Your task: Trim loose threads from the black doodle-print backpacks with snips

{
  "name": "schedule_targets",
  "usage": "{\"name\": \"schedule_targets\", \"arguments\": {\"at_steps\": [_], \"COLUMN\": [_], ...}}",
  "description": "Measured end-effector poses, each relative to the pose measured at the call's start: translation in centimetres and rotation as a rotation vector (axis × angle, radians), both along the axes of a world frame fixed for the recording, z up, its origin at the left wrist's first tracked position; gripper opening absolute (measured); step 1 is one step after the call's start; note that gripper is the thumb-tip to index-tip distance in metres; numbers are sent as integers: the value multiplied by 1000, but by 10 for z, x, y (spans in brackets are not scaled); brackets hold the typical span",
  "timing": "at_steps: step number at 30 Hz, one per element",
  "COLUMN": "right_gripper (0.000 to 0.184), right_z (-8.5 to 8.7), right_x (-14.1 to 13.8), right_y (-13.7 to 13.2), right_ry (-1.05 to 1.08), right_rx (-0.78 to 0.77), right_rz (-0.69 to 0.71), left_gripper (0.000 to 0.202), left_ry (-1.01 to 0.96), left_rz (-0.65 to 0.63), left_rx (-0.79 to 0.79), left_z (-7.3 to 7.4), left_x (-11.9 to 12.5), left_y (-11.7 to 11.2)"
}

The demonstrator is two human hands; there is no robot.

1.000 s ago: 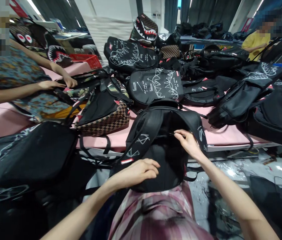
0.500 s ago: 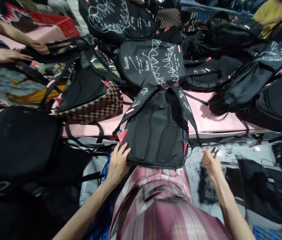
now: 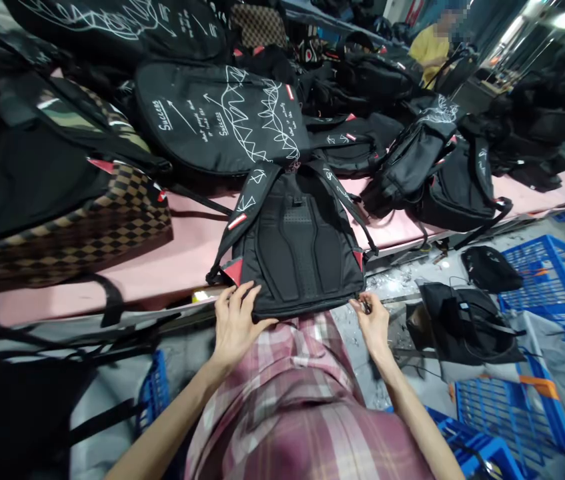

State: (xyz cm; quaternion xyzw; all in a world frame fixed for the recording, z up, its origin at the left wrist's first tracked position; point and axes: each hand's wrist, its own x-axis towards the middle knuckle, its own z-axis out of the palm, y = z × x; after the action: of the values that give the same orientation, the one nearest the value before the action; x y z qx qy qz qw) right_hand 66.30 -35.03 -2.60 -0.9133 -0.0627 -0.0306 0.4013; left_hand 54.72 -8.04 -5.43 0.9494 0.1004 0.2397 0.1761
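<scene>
A black backpack (image 3: 307, 247) lies back panel up, its lower end overhanging the pink table's near edge, with white doodles on its shoulder straps and red tabs at its lower sides. My left hand (image 3: 235, 327) grips its lower left corner, fingers over the side and thumb along the bottom edge. At the lower right corner is my right hand (image 3: 375, 323), closed around small dark snips (image 3: 364, 304), mostly hidden by the fingers. The fingertips touch or nearly touch the bag's edge there.
Behind lies a black backpack with "Success" lettering (image 3: 222, 120). A checkered camouflage bag (image 3: 127, 213) sits left; more black bags (image 3: 412, 160) are right on the pink table (image 3: 202, 233). Blue crates (image 3: 552, 273) stand on the floor at right. A person in yellow (image 3: 429, 50) is farther back.
My right hand has moved left with the snips to the backpack's lower right corner. My left hand stays at the left corner, its thumb now showing. The view has turned right.
</scene>
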Motion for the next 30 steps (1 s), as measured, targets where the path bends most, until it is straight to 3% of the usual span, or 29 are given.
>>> {"name": "schedule_targets", "arguments": {"at_steps": [2,5,9,12,15,19,24,30], "right_gripper": [33,36,54,45,36,34,40,25], "right_z": [0,5,20,29,30,28,34,39], "right_x": [3,8,7,2,0,1,-3,-7], "right_y": [3,1,-10,-16,-17,-17,-14,-3], "right_ry": [6,19,-4,-27,-57,-100,-94,-63], "right_rx": [-6,-29,-258,-367,-394,-368,-463,-400], "right_rz": [-1,-9,-5,49,125,242,242,226], "left_gripper": [58,31,22,21,18,20,19,19], "left_ry": [-5,-12,106,294,438,513,609,653], "left_rz": [16,-62,-327,-548,-683,-640,-539,-521], "left_rx": [5,-24,-102,-49,33,42,-178,-329], "left_z": [14,41,69,80,86,88,80,80], "left_x": [-2,14,74,114,130,130,130,131], "left_y": [-3,-20,-53,-71,-79,-83,-81,-80]}}
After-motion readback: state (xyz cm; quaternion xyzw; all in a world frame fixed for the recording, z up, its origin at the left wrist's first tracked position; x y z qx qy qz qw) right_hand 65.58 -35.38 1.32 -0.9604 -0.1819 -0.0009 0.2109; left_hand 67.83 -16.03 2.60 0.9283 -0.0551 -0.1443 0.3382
